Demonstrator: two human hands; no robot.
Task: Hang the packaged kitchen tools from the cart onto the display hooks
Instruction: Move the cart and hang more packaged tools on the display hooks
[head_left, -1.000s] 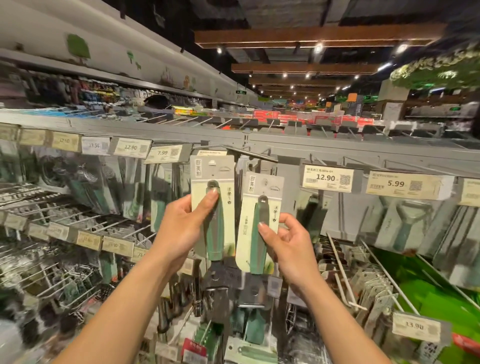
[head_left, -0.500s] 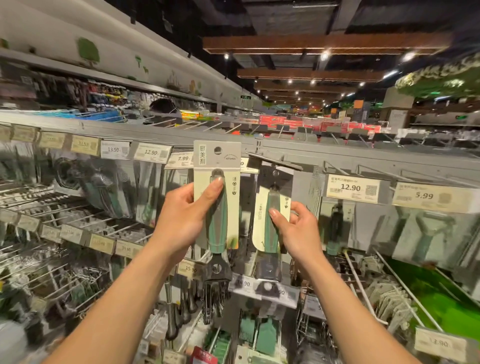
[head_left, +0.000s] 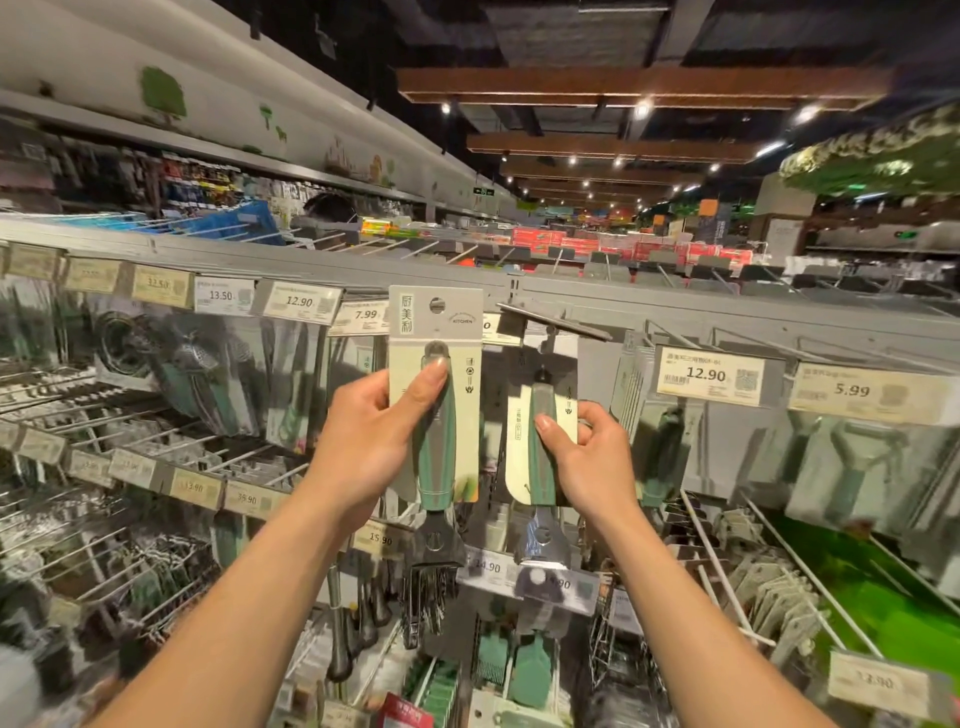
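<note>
My left hand (head_left: 363, 441) holds a packaged kitchen tool (head_left: 435, 364) upright: a pale card with a grey top strip, a hang hole and a green-handled tool. My thumb lies on the handle. My right hand (head_left: 592, 457) grips a second, similar packaged tool (head_left: 524, 447) just to the right, its card top up under the display hook (head_left: 550, 321) with its blank label holder. Whether the card is on the hook I cannot tell. Metal tool heads stick out below both cards.
Rows of hooks with hanging packaged tools and price tags fill the rack: 12.90 (head_left: 706, 374) and 5.99 (head_left: 852, 389) to the right, 7.99 (head_left: 365, 315) to the left. Bare wire hooks (head_left: 711, 540) project at lower right. A grey shelf rail (head_left: 675, 306) runs above.
Both hands have risen with their packages. The right package has moved up and back under the hook's label holder; the left one is held higher beside it.
</note>
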